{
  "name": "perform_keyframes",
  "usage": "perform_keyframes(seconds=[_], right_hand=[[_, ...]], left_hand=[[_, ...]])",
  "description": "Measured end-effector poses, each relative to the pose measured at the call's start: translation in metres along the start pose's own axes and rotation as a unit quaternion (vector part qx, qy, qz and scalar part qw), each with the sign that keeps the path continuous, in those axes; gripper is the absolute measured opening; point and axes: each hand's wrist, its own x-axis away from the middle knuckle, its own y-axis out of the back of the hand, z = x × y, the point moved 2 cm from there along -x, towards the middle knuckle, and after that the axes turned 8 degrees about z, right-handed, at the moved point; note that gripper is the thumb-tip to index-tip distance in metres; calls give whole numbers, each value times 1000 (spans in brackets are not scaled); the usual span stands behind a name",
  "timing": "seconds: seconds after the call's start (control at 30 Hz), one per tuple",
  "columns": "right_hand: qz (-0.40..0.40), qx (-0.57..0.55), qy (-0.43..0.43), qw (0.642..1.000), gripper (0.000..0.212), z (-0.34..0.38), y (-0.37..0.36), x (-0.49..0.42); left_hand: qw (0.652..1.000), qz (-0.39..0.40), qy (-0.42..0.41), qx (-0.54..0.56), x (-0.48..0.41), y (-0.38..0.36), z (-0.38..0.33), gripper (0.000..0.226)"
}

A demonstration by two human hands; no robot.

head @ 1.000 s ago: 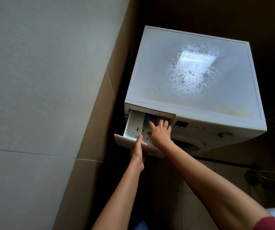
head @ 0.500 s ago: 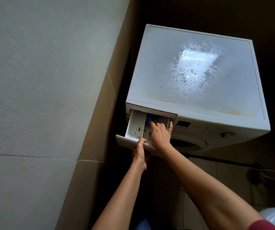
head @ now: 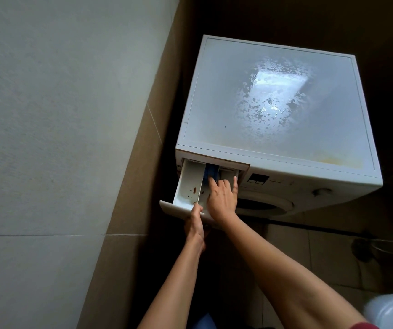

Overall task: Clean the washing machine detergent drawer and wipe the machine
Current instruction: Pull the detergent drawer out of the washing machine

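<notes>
A white front-loading washing machine [head: 274, 103] stands against the wall, its top dusty and stained yellow near the front right. Its detergent drawer [head: 188, 186] is pulled out at the front left, with brown spots in the left compartment. My left hand [head: 194, 225] grips the drawer's front panel from below, thumb over its top edge. My right hand [head: 222, 197] reaches into the drawer, its index finger pressing on the blue insert [head: 211, 173] at the back while the other fingers lie over the right compartment.
A tiled wall [head: 60, 115] runs close along the machine's left side, leaving a narrow dark gap. The control panel [head: 257, 179] and a knob [head: 321, 192] sit right of the drawer, the round door [head: 262, 206] below. A white object [head: 392, 312] lies at the bottom right on the floor.
My right hand's fingers have shifted deeper into the drawer, the index finger now on the blue insert. The left hand keeps its grip on the drawer front.
</notes>
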Motion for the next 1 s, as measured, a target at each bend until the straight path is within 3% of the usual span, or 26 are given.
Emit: perform_keyframes(seconds=[0.33,0.5,0.6,0.67,0.87,1.0], right_hand=[[-44,-12,14,999,68,-11,-37,36],[-77,-42,51,995,60,-25,-35,55],[-142,-103,54,983,52,-47,-30,69],[-173,-134,20,976,52,-68,-25,78],[-208,-229,-182,933,43,-152,-18,113],[-241,-293,-304,874,43,-215,-18,158]], left_hand=[[1000,30,6,-2,19,17,38,71],[999,26,16,-17,26,28,54,48],[998,17,29,-52,3,48,87,65],[996,23,42,-75,6,56,101,73],[989,69,37,-128,56,42,107,63],[979,111,31,-167,71,8,112,60]])
